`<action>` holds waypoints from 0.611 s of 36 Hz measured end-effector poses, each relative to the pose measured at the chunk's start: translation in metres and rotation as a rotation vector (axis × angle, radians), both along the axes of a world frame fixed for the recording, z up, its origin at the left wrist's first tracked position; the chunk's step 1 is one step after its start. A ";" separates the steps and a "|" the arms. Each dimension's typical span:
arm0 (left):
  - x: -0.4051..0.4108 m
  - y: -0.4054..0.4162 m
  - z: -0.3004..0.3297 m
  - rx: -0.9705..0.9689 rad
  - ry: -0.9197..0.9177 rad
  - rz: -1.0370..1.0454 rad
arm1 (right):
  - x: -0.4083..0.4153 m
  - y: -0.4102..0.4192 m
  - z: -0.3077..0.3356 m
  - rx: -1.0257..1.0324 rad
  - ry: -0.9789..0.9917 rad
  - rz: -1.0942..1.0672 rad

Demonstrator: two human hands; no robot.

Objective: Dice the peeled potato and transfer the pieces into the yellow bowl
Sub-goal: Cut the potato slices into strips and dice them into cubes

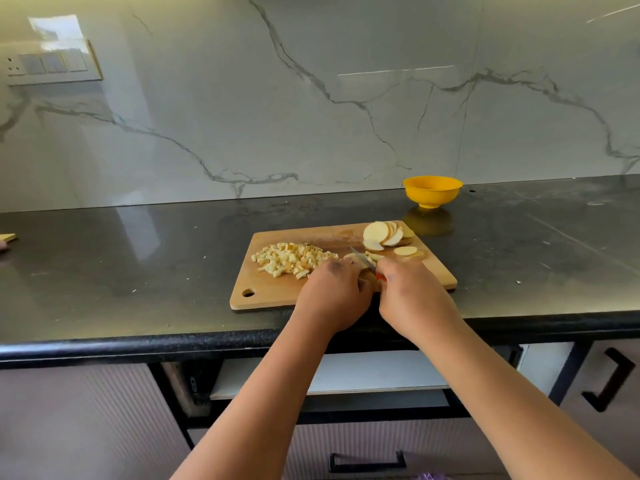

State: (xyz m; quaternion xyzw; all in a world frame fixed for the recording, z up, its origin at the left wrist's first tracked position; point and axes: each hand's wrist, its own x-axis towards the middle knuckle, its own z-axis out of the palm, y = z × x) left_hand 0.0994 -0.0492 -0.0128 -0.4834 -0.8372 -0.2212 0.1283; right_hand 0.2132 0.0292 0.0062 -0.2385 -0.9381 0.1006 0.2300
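a dark polished bench [138,244] runs below a white marble-veined wall [311,98]. a wooden cutting board [277,296] lies near the front edge of the bench, its hanging hole at the front left corner. on the left half of the board sits a heap of diced potato [291,259]; at the back right corner of the board lies a fanned stack of potato slices [384,233], with one loose slice [405,251] just in front of it. the left hand [332,296] is curled over potato strips [372,256] at mid-board. the right hand [412,296] grips a knife [362,259] by its red handle, blade against the strips. the hands sit close together. the yellow bowl [432,190] stands at the back edge of the bench, beyond the board's back right corner, apart from it. a switch plate [52,64] is mounted on the wall at the upper left.
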 end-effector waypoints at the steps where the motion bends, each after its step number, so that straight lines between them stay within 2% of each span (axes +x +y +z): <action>1: 0.000 0.000 0.000 -0.004 0.005 0.002 | -0.001 -0.001 0.001 -0.011 -0.011 -0.001; 7: 0.001 0.002 -0.001 -0.050 0.011 0.032 | 0.021 -0.006 0.026 -0.038 -0.185 -0.029; 11: 0.005 -0.002 0.004 -0.070 -0.027 0.023 | 0.044 0.002 0.041 -0.033 -0.231 -0.034; 13: 0.007 -0.003 0.003 -0.071 -0.028 0.024 | 0.046 0.005 0.042 -0.015 -0.192 -0.019; 17: 0.007 -0.004 0.000 -0.062 -0.043 0.063 | 0.036 0.008 0.032 -0.016 0.020 0.002; 22: 0.010 -0.006 0.001 0.031 -0.021 0.053 | 0.019 -0.001 0.013 0.018 -0.016 -0.001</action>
